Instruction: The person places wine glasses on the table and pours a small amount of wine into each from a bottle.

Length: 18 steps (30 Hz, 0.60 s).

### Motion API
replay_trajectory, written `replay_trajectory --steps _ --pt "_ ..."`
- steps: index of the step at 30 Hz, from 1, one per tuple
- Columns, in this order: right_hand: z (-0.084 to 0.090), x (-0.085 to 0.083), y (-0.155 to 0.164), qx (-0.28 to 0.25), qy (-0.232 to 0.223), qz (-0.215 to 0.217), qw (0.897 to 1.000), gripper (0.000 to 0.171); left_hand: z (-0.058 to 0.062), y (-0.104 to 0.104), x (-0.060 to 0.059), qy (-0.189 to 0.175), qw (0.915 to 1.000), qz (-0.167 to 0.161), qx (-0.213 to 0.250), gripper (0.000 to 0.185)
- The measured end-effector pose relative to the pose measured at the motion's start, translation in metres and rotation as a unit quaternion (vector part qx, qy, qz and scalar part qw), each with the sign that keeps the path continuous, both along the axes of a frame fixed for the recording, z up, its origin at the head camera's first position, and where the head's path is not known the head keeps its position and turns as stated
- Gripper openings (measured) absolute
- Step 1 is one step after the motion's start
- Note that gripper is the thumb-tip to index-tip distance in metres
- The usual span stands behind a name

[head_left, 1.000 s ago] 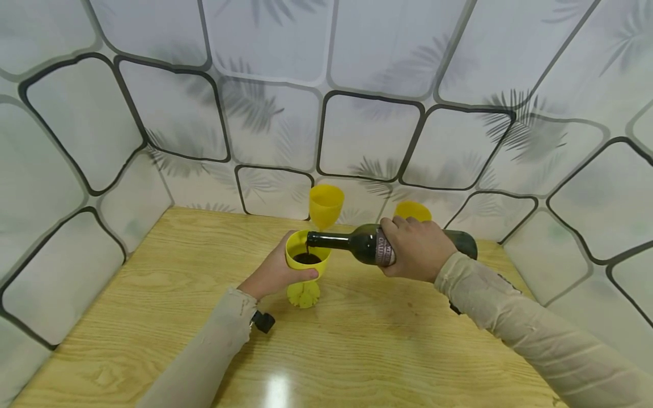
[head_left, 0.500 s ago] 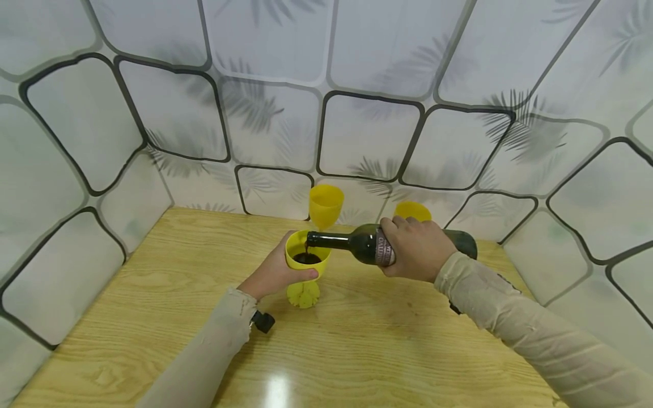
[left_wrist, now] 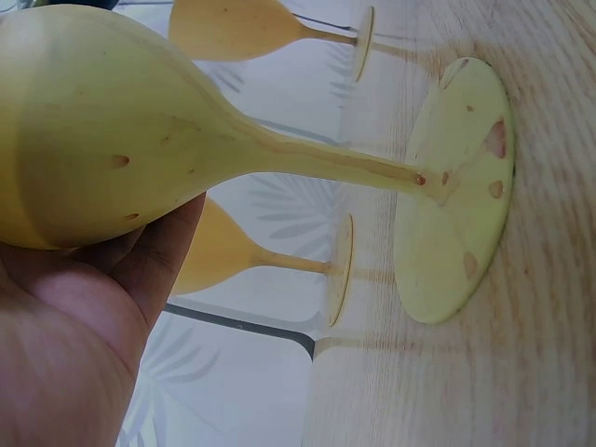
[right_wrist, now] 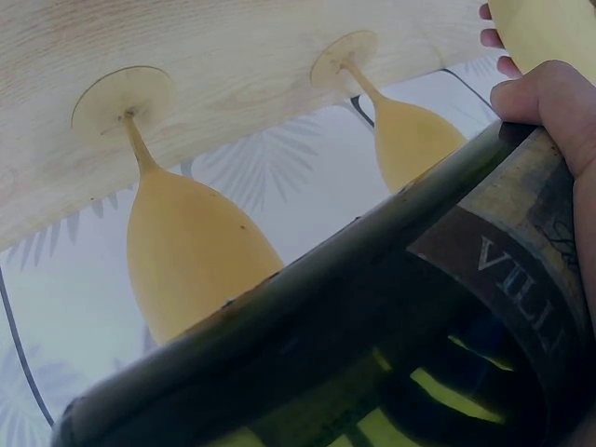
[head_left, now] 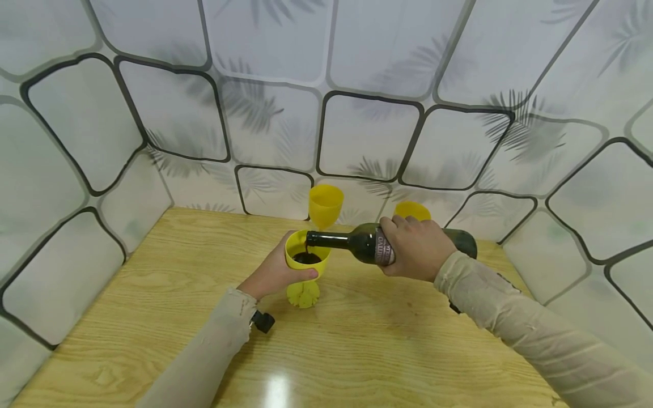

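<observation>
My left hand (head_left: 278, 269) holds a yellow goblet (left_wrist: 121, 121) round the outside of its bowl, thumb across the near side. Dark red drops spot its bowl and foot in the left wrist view. My right hand (head_left: 418, 249) grips a dark green wine bottle (head_left: 364, 243) round its body, over part of the label (head_left: 384, 248). The bottle lies nearly level, its mouth just inside the goblet's rim. A thin dark stream runs from the mouth into dark liquid (head_left: 307, 259) inside the bowl. The goblet's foot (head_left: 303, 296) stands upright close over the wooden tabletop.
Two more yellow goblets stand upright at the back near the wall: one (head_left: 326, 205) behind the held goblet, another (head_left: 412, 209) partly hidden behind my right hand. Patterned walls (head_left: 372, 136) close in the wooden table (head_left: 178, 317) at the back and both sides.
</observation>
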State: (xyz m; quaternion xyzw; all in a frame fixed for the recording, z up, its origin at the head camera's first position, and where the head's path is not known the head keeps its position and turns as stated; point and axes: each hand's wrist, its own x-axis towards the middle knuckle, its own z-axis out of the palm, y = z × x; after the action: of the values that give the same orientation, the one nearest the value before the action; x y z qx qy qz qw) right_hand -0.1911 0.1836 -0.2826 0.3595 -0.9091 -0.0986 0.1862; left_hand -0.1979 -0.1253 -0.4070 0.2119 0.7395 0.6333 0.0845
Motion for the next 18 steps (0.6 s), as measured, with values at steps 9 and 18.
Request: replay_trajectory --steps 9,18 --pt "-0.0003 0.0006 -0.0010 0.000 -0.001 -0.004 1.000 0.061 -0.0011 0.0000 -0.0006 0.001 1.0000 0.001 -0.001 0.083" --pt "-0.0006 0.0010 -0.0019 -0.001 -0.010 -0.007 1.000 0.060 -0.0022 -0.0007 -0.0014 0.003 1.0000 -0.003 0.004 0.082"
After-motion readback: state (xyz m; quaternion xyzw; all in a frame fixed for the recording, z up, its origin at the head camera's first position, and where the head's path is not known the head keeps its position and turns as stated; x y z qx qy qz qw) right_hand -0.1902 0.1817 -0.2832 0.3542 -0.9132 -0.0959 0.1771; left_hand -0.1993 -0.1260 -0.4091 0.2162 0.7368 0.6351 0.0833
